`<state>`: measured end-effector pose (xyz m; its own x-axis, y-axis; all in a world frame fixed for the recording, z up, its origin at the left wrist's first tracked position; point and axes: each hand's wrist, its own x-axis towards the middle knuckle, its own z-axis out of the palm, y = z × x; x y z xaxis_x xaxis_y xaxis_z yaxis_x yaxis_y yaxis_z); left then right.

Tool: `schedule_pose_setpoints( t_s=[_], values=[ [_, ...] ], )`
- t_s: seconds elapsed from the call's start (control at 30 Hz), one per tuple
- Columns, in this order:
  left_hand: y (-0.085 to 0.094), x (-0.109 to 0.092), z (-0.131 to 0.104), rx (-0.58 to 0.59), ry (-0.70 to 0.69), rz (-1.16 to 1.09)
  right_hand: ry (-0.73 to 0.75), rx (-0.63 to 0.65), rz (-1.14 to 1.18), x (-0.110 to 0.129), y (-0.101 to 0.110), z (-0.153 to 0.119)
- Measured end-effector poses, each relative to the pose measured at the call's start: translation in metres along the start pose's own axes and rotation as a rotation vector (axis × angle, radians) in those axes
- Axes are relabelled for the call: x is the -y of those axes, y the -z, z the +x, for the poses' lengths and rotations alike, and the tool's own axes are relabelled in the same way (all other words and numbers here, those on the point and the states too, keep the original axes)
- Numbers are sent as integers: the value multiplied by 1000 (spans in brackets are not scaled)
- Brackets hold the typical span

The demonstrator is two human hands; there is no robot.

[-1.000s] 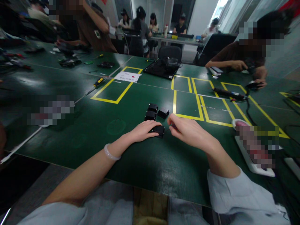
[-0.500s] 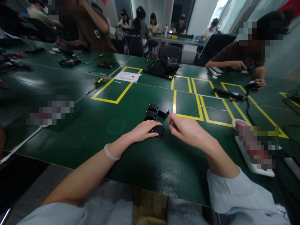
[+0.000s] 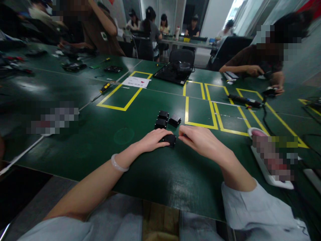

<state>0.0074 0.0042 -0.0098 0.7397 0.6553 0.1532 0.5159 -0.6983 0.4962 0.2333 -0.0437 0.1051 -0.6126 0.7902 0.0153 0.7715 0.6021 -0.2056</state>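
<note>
My left hand grips a small black block on the green table, fingers over its far side and thumb along its near side. Just right of that block is my right hand, thumb and forefinger closed together near the block's right end. Whatever might be between those fingertips is too small or hidden to make out. Beyond the left hand, two more black blocks stand close together in a row. A separate black piece lies to their right, with a raised edge on its right side.
Yellow tape outlines mark the table farther off. A screwdriver and a paper sheet lie to the left. At the right is a phone in a white case. A black panel lies at the back; co-workers sit around.
My right hand has moved slightly left and down, bringing its closed fingertips closer to the held block. The left hand and the block have stayed in place.
</note>
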Motion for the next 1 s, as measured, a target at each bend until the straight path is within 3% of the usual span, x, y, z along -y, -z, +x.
schedule_pose_setpoints(
  t_s=[0.4, 1.0],
  values=[
    [0, -1, 0, -2, 2, -3, 45, -63, 102, -3, -5, -1],
    [-1, 1, -1, -6, 8, 10, -3, -144, 132, -4, -13, 8]
  ],
)
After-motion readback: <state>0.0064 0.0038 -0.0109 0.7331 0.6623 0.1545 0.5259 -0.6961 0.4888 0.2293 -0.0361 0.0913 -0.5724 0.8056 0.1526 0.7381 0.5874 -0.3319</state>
